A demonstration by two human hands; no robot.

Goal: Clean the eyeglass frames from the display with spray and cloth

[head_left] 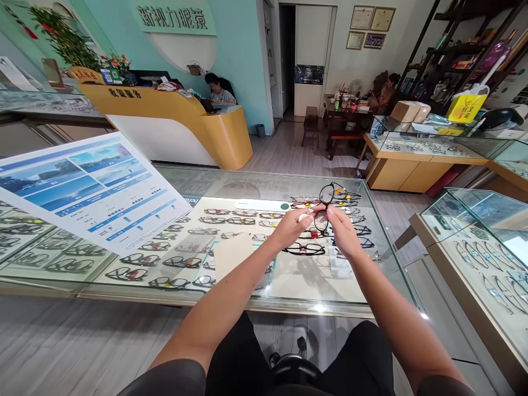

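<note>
A pair of dark-rimmed eyeglasses [326,193] is held up on end above the glass counter, one lens over the other. My right hand [345,232] is closed on it near the middle of the frame. My left hand [292,224] is closed with a small white piece [306,218], perhaps cloth or tissue, at its fingertips. A left finger reaches to the eyeglasses beside the lower lens. Below my hands, a black pair of glasses [305,249] lies in the display. My fingers partly hide the held frame.
The glass counter [289,308] displays rows of glasses. A large printed sheet [94,192] slants up at the left. Near the centre lies a beige sheet [233,256]. Another display case [474,264] stands at the right. A person [221,91] sits behind the yellow desk [231,132]; another sits farther back.
</note>
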